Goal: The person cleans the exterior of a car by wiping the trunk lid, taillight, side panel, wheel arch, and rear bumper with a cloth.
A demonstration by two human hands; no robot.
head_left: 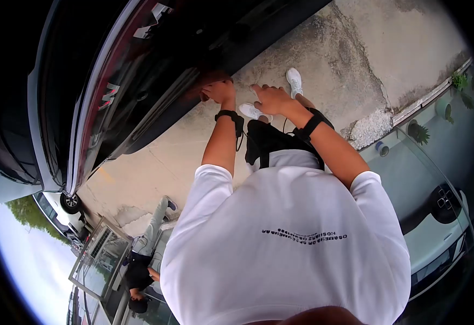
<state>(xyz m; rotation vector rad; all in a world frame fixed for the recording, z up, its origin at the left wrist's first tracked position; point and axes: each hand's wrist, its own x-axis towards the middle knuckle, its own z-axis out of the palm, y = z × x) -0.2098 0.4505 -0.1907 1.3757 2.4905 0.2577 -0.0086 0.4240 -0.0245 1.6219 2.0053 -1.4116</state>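
My left hand is against the lower side of a dark, glossy car, its fingers curled in. What they hold, if anything, is hidden, and a reddish reflection shows in the paint beside them. To its right, my right hand hangs in the air above the pavement, fingers apart and bent a little, with nothing in it. Both wrists carry black bands.
Concrete ground lies below, with my white shoes on it. Another person is at the lower left by a glass-sided frame. A white vehicle stands farther off. Potted plants line the right side.
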